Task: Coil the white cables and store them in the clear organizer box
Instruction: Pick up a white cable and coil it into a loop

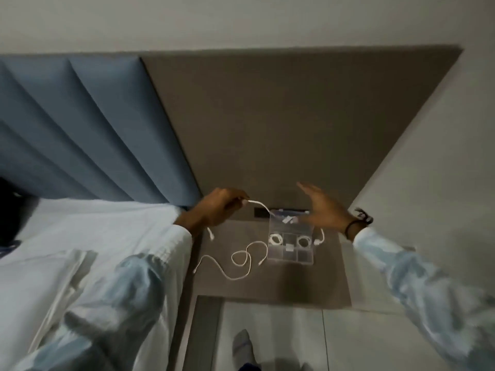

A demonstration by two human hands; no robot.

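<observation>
My left hand (pixel 218 208) pinches one end of a white cable (pixel 259 204), held up above the grey nightstand top (pixel 329 279). The cable runs from my fingers toward the clear organizer box (pixel 290 257), which lies open on the nightstand. Two coiled white cables (pixel 274 239) sit in its compartments. Another loose white cable (pixel 241 259) lies looped on the nightstand left of the box. A further white cable end (pixel 320 240) shows at the box's right side. My right hand (pixel 324 207) hovers above the box's far right corner, fingers spread, holding nothing.
A bed with white sheets (pixel 93 236) borders the nightstand on the left, with a blue padded headboard (pixel 88 124) behind. A grey wall panel (pixel 281 124) rises behind the nightstand. A dark socket strip (pixel 259 212) sits at its back edge. My socked foot (pixel 242 346) stands on the floor below.
</observation>
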